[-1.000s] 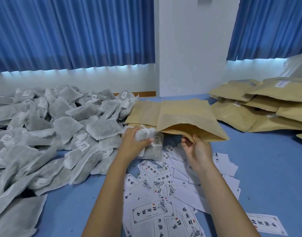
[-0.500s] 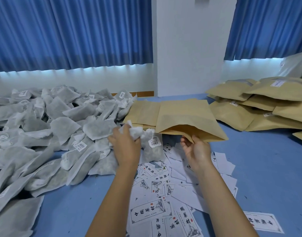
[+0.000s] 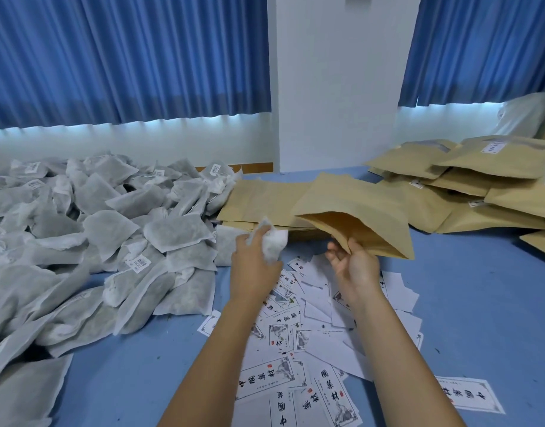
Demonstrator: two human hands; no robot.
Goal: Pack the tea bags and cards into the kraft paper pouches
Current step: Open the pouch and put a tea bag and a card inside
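I see left hand (image 3: 255, 266) fingers clenched on tea bags (image 3: 274, 241); right hand (image 3: 356, 266) pinches pouch (image 3: 357, 211) lip (mouth gaping), ready for loading.

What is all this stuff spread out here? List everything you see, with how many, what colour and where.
Tea bags: a big heap, too many to count, grey-white, on the left.
Held tea bag: one, white, bunched in the left hand.
Cards: many, white with black print, scattered in the near middle.
Open pouch: one, kraft brown, mouth held open, in the middle.
Flat pouches: a stack, brown, behind the hands.
Filled pouches: a pile, brown with small white labels, on the right.
Table: one, blue.
Curtains: blue, along the back.
Wall: white, at the back.
Left hand: gripping the tea bag.
Right hand: holding the open pouch's lower lip.
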